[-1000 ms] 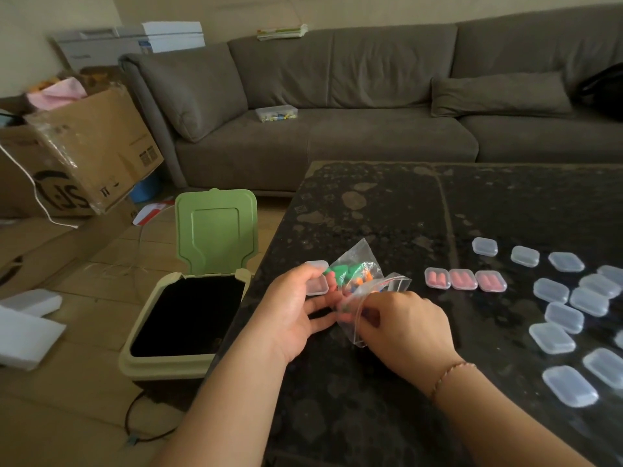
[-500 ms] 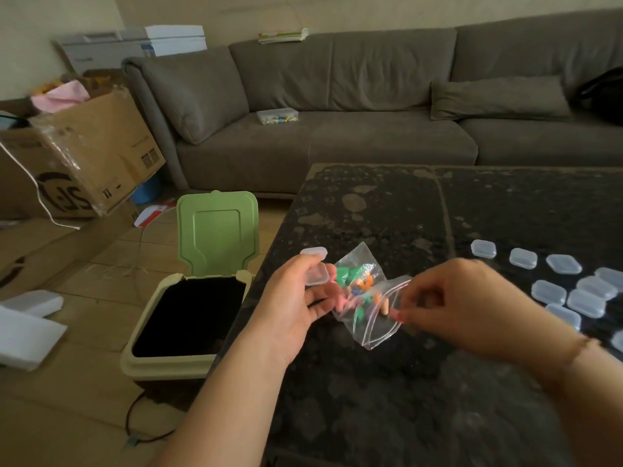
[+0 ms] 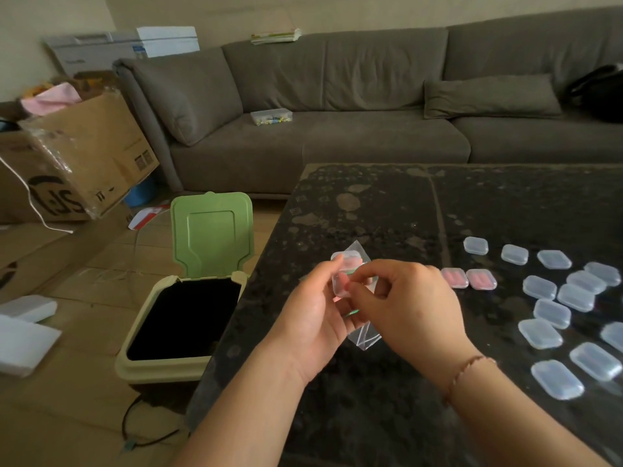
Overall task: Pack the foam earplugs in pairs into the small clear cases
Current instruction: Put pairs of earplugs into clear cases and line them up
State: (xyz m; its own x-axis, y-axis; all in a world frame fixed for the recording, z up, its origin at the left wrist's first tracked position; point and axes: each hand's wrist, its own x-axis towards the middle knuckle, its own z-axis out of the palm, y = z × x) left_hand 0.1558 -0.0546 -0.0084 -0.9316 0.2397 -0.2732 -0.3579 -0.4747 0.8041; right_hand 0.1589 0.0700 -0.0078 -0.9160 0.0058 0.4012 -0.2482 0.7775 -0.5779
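My left hand [image 3: 315, 315] grips an open small clear case [image 3: 344, 269] over the left part of the dark table [image 3: 371, 203]. The same hand also holds a clear zip bag [image 3: 365, 337], which hangs below my fingers with its earplugs mostly hidden. My right hand [image 3: 408, 305] has its fingertips at the case's opening, pinching a foam earplug [image 3: 341, 287] that barely shows. Two shut cases with pink earplugs [image 3: 468, 278] lie just right of my hands. Several empty clear cases [image 3: 553, 311] are spread over the table's right side.
An open bin with a green lid [image 3: 210, 230] stands on the floor against the table's left edge. A grey sofa [image 3: 337, 106] runs behind the table, with a small plastic box [image 3: 271, 116] on its seat. Cardboard boxes [image 3: 84, 153] sit at the far left.
My right hand drew an earplug out of the bag, swung out to the right, then came back to the case in my left hand. The bag has dropped lower under my hands.
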